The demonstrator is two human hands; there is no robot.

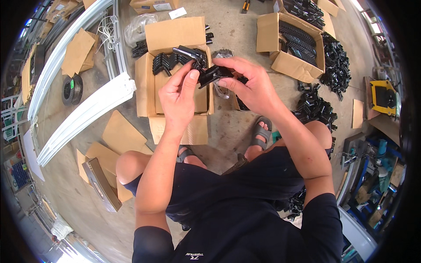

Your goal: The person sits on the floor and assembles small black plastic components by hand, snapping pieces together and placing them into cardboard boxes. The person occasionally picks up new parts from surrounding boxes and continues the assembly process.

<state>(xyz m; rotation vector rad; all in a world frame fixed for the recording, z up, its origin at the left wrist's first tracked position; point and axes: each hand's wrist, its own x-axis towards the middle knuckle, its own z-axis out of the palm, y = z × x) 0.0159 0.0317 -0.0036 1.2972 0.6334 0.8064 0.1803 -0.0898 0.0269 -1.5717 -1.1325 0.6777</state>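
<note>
Both hands are raised over an open cardboard box (142, 94) that holds rows of black angled plastic parts (162, 64). Thumb and fingers of my left hand (177, 98) pinch a glossy black angled part (186, 52), partly covered by the fingertips. My right hand (254, 85) grips a second-looking black bracket-shaped part (212, 76) between thumb and forefinger. The two black shapes meet between my fingertips; I cannot tell whether they are joined or only touching.
Another cardboard box (296, 68) with stacked black parts stands at the far right, beside loose piles of black parts (335, 65). Long white metal profiles (87, 118) lie to the left, near a coil of dark wire (73, 90) and flat cardboard pieces (123, 131).
</note>
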